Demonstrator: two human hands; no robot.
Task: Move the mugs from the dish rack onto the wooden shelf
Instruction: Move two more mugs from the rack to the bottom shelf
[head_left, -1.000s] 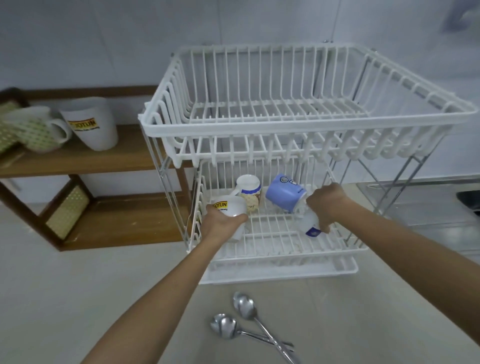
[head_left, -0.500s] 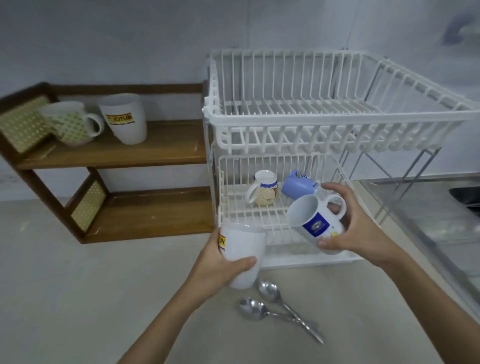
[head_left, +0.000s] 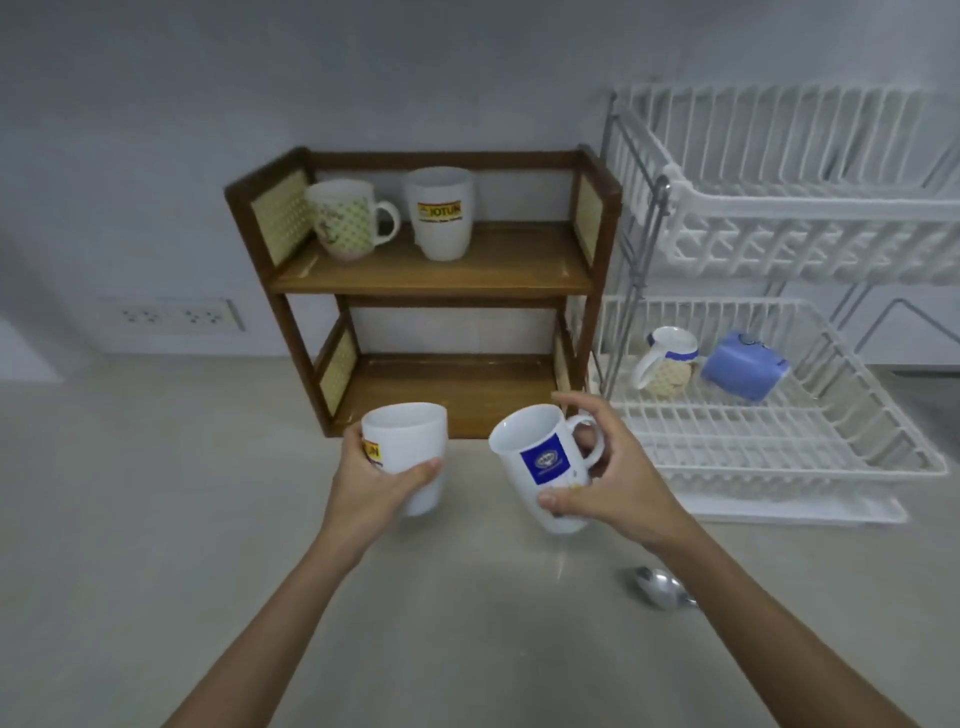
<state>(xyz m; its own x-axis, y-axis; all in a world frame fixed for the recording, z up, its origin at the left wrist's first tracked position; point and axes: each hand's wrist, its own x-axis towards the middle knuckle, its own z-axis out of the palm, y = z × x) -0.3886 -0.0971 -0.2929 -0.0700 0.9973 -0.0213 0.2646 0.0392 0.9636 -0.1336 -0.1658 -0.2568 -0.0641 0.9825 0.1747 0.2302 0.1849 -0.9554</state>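
My left hand (head_left: 370, 486) grips a plain white mug with a yellow label (head_left: 410, 441), held upright over the counter in front of the wooden shelf (head_left: 431, 273). My right hand (head_left: 610, 483) holds a white mug with a blue emblem (head_left: 540, 462), tilted a little to the left, fingers near its handle. On the shelf's top board stand a green-patterned mug (head_left: 345, 218) and a white Jotun mug (head_left: 440, 213). The white dish rack (head_left: 779, 447) at the right keeps two mugs on its lower tier: a cream mug with a blue band (head_left: 667, 364) and a blue mug (head_left: 743, 366), both lying tipped.
A metal spoon (head_left: 662, 593) lies on the counter by my right forearm. A wall socket strip (head_left: 174, 315) sits left of the shelf. The shelf's lower board (head_left: 447, 387) holds nothing. The rack's upper tier (head_left: 810, 218) overhangs the lower one.
Both hands lifted their mugs out of the rack's lower tier and carried them left to the front of the shelf. My view swung left, so the rack now sits at the right.
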